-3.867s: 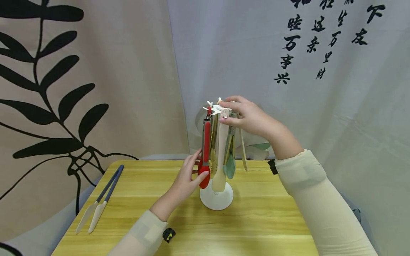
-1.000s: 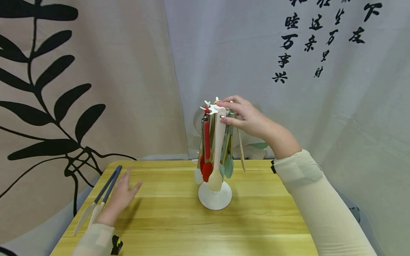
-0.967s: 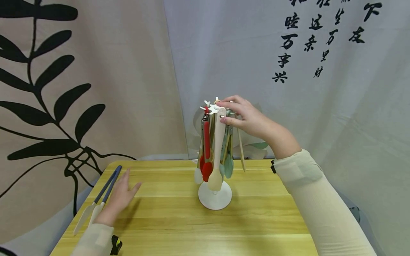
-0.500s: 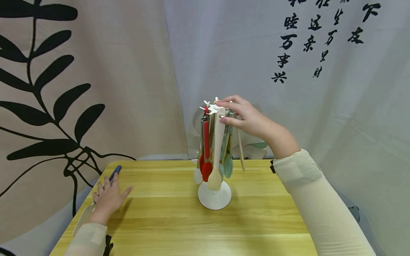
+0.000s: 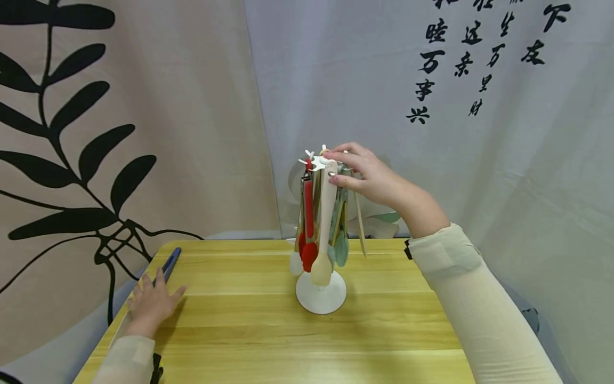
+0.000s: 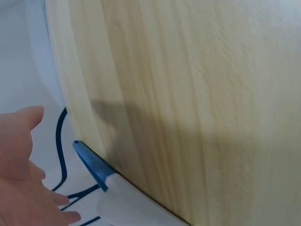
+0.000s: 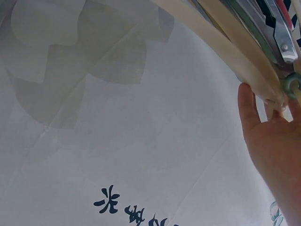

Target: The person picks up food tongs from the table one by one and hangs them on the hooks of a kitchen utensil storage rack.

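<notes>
My left hand (image 5: 151, 305), fingers spread, is over the blue-handled tongs (image 5: 171, 262) with white tips at the table's left edge. Much of the tongs is hidden beneath it; the left wrist view shows a blue end and a white tip (image 6: 134, 201) beside the hand. Whether the hand touches them I cannot tell. At the table's back middle, my right hand (image 5: 368, 170) holds the top of a white utensil rack (image 5: 312, 300), thumb near the handle of a cream spatula (image 5: 328, 213). Red tongs (image 5: 309, 210) and a green-headed utensil (image 5: 341, 249) hang there too.
The wooden table (image 5: 249, 330) has a rounded left back corner. Behind it hangs a cloth (image 5: 206, 117) printed with black leaves and characters. A thin light-wood utensil (image 5: 361, 224) hangs on the rack's right side.
My left hand has left the red tongs on the rack and moved left, then farther left and down over the blue-handled tongs. The right hand has stayed at the rack's top.
</notes>
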### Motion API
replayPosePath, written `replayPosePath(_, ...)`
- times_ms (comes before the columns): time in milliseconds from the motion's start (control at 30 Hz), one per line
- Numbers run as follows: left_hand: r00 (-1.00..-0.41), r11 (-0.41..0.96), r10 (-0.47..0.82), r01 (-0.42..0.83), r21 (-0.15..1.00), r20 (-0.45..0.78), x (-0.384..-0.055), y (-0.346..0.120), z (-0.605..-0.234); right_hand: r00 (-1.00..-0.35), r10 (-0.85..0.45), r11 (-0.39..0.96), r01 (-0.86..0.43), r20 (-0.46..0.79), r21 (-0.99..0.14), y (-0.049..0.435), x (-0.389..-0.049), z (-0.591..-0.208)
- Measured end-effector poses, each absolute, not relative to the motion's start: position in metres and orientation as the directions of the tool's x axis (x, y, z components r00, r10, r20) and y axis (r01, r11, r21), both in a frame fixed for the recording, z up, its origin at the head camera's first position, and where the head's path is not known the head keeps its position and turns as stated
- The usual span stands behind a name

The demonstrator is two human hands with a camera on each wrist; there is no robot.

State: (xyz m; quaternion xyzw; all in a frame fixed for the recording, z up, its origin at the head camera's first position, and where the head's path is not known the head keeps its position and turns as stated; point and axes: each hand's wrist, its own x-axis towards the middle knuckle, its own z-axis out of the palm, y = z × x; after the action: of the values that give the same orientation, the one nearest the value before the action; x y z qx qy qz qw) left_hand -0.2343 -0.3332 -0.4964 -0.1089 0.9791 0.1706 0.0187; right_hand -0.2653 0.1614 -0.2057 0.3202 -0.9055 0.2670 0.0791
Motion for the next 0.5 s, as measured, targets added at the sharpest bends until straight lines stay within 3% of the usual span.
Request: replayPosePath(500,-0.886,0.853,-0.394,-0.451,0.263,-0.244,-0.235,-0.352,-0.495,-0.782,-0.538,0.652,-0.622,0.313,-0.434,0.161,-0.265,-0.205)
